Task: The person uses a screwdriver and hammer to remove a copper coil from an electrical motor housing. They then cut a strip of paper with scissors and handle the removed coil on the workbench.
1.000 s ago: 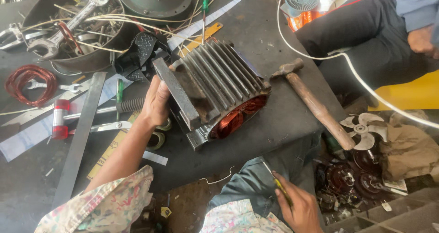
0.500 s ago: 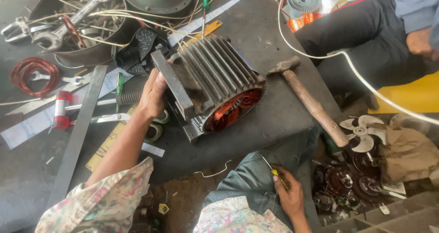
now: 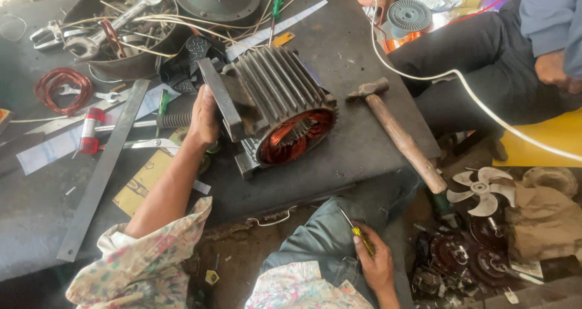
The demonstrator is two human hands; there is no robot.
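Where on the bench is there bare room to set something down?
Bare top lies between the motor and the hammer, and at the front left corner of the bench, left of the steel bar. The back left is crowded: a bowl of wrenches, a red wire coil and tools by the left hand.

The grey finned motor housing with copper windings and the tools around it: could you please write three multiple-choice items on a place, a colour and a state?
1. Where does the wooden-handled hammer lie?
A. right of the grey finned motor housing
B. inside the bowl
C. on the floor

2. What colour are the windings?
A. green
B. copper-red
C. white

3. What does the right hand hold?
A. nothing
B. a wrench
C. a yellow-handled screwdriver

Answers: A, it rests on the table beside the housing; B, reddish coils show in the opening; C, the fingers close round it, while the left hand steadies the housing.
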